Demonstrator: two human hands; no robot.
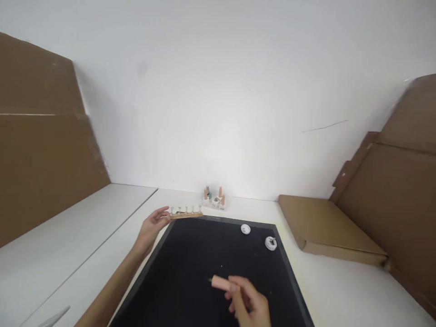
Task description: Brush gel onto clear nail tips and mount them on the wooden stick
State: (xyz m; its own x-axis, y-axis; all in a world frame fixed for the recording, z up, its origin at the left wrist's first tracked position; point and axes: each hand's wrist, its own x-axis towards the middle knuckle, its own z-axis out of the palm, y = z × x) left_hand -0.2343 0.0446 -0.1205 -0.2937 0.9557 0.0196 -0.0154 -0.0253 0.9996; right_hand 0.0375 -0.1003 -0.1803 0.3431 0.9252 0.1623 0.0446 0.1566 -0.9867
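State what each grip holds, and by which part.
Left grip: tan strip, by its left end. Right grip: pink cylinder, by the end opposite its dark tip.

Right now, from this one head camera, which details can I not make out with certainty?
In the head view:
Pink handle in the right hand: dark tip blurred; fingers cover the other end.
Strip in the left hand: fingers hide its near end; its small posts are too small for detail.
Grey pointed thing: cut off by the bottom edge.
Bottles by the wall: any writing is too small.
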